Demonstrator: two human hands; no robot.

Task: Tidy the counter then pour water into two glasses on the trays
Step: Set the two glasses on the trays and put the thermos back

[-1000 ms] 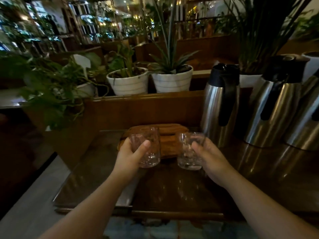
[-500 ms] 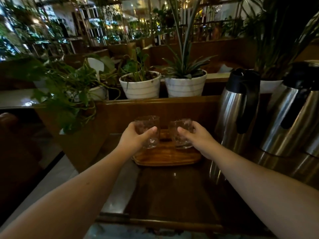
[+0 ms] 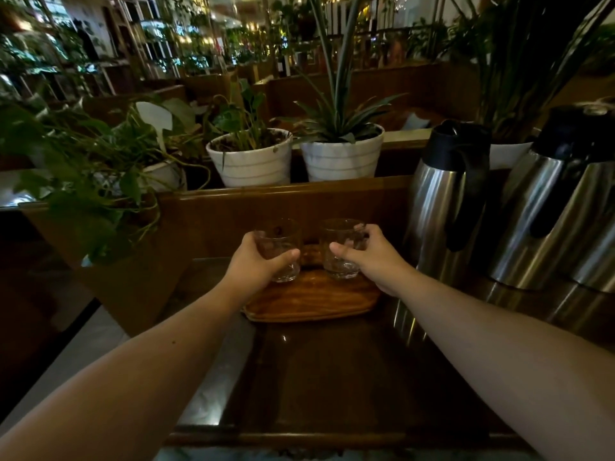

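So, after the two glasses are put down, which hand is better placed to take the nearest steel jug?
Probably the right hand: the nearest jug stands just beside it, while the left hand would have to cross over both glasses.

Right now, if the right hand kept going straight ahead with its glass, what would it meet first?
Probably the wooden back panel behind the wooden tray. The right hand holds the right glass just before it, though depth is unclear.

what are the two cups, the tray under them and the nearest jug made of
Cups: clear glass; the fingers show through them. Tray: wood by its visible grain, with a slight sheen. Nearest jug: likely brushed stainless steel, streaked with reflections, with a black, probably plastic, lid and handle.
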